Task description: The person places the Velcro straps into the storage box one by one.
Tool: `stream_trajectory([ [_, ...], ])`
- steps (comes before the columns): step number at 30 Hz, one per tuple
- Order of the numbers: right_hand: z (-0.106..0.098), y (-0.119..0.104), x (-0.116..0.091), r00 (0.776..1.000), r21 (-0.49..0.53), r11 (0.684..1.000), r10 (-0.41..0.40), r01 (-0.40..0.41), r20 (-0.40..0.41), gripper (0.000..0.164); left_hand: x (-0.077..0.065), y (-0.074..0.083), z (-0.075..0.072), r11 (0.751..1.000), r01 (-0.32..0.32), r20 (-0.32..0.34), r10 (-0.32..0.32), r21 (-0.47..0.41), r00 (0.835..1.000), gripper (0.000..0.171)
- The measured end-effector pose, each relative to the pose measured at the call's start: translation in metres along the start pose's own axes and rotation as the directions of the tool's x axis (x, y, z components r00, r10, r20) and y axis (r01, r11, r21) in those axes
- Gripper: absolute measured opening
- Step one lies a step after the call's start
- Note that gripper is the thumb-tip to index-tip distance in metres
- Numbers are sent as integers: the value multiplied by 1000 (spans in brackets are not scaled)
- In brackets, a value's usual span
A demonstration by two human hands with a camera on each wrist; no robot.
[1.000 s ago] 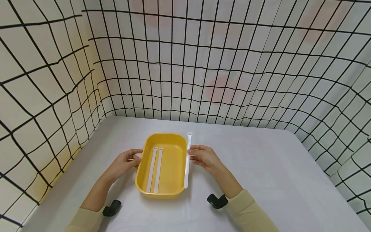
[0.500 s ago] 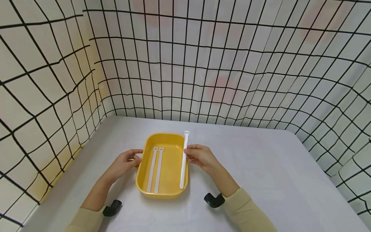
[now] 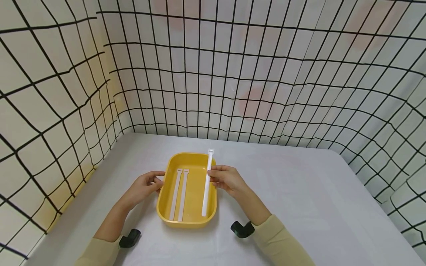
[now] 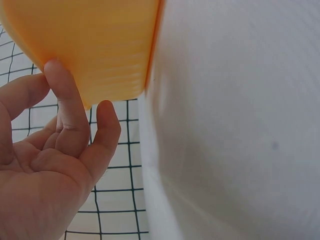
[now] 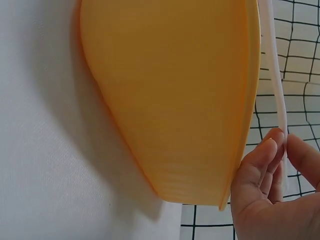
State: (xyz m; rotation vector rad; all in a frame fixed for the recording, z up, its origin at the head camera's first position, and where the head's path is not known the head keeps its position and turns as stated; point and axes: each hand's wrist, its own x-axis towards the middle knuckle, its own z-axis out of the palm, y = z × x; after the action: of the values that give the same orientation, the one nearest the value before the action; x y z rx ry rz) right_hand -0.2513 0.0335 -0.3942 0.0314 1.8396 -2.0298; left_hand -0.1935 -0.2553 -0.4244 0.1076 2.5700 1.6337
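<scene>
A yellow tray (image 3: pixel 199 224) stands on the white table. At its left side my left hand (image 3: pixel 143 188) holds the rim; in the left wrist view its fingertips meet the rim and the outer wall. My right hand (image 3: pixel 229 180) pinches a white cable tie (image 3: pixel 206 192) with a slotted head between thumb and fingers. This tie slants over the tray's right part, its head reaching past the far rim. Two more white cable ties (image 3: pixel 183 194) lie side by side lengthwise in the tray's left half. In the right wrist view the held tie (image 5: pixel 278 90) runs along the tray's edge.
Black wire grid panels (image 3: pixel 213 74) over white cloth enclose the back and both sides of the table (image 3: pixel 299 207). A dark wrist camera (image 3: pixel 242 229) sits at the right cuff, and another dark camera (image 3: pixel 130 238) at the left.
My right hand has carried the cable tie leftward, from outside the tray's right rim to above its inside. My left hand stays at the tray's left rim. The two lying ties have not moved.
</scene>
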Motion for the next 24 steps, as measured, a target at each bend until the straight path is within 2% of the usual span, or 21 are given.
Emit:
stream_trajectory([
  [9, 6, -3, 0, 1000, 4, 1000, 6, -6, -3, 17, 0, -1, 0, 1000, -13, 2, 13, 4, 1000, 47],
  [24, 19, -4, 0, 997, 43, 999, -35, 32, 71, 17, 0, -2, 0, 1000, -23, 3, 23, 15, 1000, 47],
])
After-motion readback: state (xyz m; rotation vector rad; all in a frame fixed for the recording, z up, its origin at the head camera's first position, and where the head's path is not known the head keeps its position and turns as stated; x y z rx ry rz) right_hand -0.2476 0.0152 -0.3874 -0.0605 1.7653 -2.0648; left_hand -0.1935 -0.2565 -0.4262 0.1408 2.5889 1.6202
